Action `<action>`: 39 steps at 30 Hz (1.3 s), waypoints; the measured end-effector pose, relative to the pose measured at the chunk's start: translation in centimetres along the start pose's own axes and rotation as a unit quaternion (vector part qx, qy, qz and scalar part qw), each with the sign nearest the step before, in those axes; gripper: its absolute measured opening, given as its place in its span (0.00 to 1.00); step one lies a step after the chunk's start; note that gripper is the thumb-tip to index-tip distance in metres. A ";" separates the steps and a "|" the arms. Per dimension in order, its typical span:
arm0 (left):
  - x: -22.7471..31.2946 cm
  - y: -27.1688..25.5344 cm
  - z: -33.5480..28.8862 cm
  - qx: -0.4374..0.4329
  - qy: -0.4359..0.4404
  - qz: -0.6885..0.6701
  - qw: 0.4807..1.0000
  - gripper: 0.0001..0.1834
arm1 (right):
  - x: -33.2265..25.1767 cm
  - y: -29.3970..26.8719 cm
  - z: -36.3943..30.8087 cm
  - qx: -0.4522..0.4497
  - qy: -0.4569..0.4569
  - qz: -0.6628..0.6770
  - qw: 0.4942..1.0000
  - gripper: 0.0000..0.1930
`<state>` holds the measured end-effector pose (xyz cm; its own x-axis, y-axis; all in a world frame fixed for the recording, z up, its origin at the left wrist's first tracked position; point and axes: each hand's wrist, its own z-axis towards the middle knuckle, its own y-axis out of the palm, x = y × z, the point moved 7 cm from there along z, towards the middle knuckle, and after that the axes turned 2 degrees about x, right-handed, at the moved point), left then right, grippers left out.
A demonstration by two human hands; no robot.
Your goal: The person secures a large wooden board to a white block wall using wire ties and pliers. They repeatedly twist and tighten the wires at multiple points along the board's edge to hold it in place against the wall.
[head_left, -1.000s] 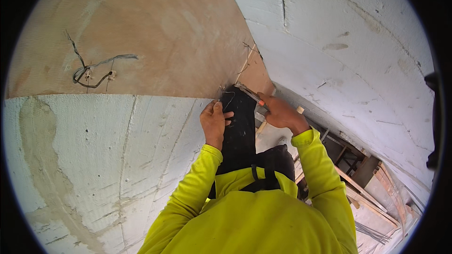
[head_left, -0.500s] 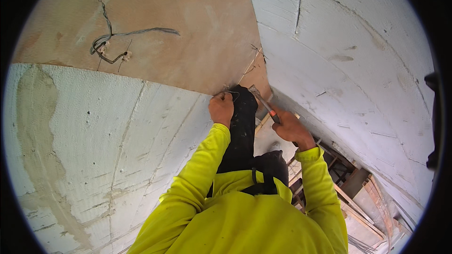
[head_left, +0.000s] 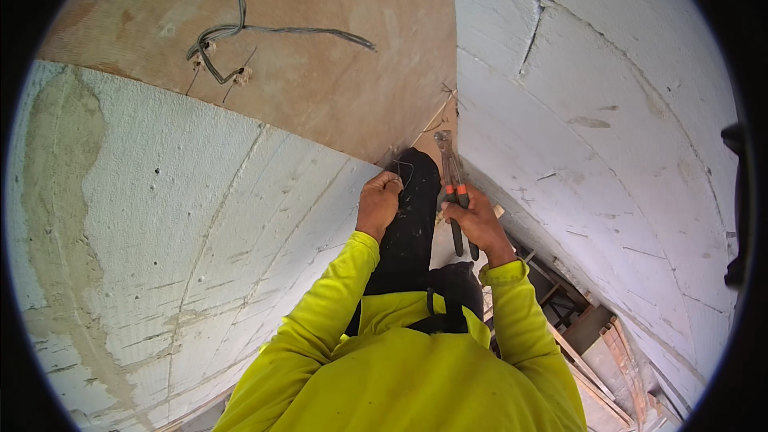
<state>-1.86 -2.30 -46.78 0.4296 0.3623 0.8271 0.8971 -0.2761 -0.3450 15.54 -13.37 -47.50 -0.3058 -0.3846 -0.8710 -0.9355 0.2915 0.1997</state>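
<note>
My left hand point(head_left: 378, 206) is closed in a pinch on a thin bent wire point(head_left: 410, 175), whose loop sticks out over my dark-trousered knee point(head_left: 416, 192). In my right hand point(head_left: 483, 222) is a pair of end-cutting pincers point(head_left: 456, 186) with dark handles and orange-red bands. Their handles point back toward me, somewhat spread. The metal head points away, just beyond the knee and apart from the wire in my left hand. My knee hides part of the corner where the plywood panel point(head_left: 344, 80) meets the white walls.
Twisted grey wire point(head_left: 232, 30) hangs from two holes in the plywood. More thin wire pokes out near the corner. Rough white walls rise at left point(head_left: 264, 216) and right point(head_left: 592, 152). Timber pieces point(head_left: 588, 372) lie far below at lower right.
The pincers have turned from slanting to nearly upright, and both handles now show. My right hand has shifted slightly left. My left hand stays near the knee with the wire.
</note>
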 end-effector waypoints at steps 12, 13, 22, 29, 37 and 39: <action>4.1 -2.7 -5.0 0.005 0.076 0.091 0.993 0.13 | -3.8 4.3 -4.7 0.004 -0.213 -0.225 0.951 0.32; 4.9 -2.0 -6.1 -0.010 0.106 -0.008 0.994 0.14 | -5.2 4.9 -5.5 0.060 -0.273 -0.283 0.917 0.33; 2.5 -4.3 -9.1 0.044 0.056 -0.264 0.962 0.13 | -8.6 2.8 2.1 0.083 -0.152 -0.092 0.981 0.19; 6.7 -2.9 -5.6 -0.071 0.191 -0.249 0.947 0.09 | -2.7 8.1 12.4 -0.065 -0.063 -0.448 0.889 0.22; 9.0 -2.9 -4.1 -0.009 0.232 -0.199 0.952 0.10 | -3.5 6.4 9.4 -0.002 -0.196 -0.246 0.949 0.16; 9.0 -3.0 -4.0 -0.001 0.235 -0.188 0.954 0.10 | -2.8 6.0 9.2 0.010 -0.204 -0.225 0.953 0.16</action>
<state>-1.07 -1.77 -36.54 -0.0166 -0.0032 0.9999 0.9782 -0.2072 0.0156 12.37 -2.48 -47.97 0.2234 -0.1024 -0.9693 -0.9509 0.1956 -0.2398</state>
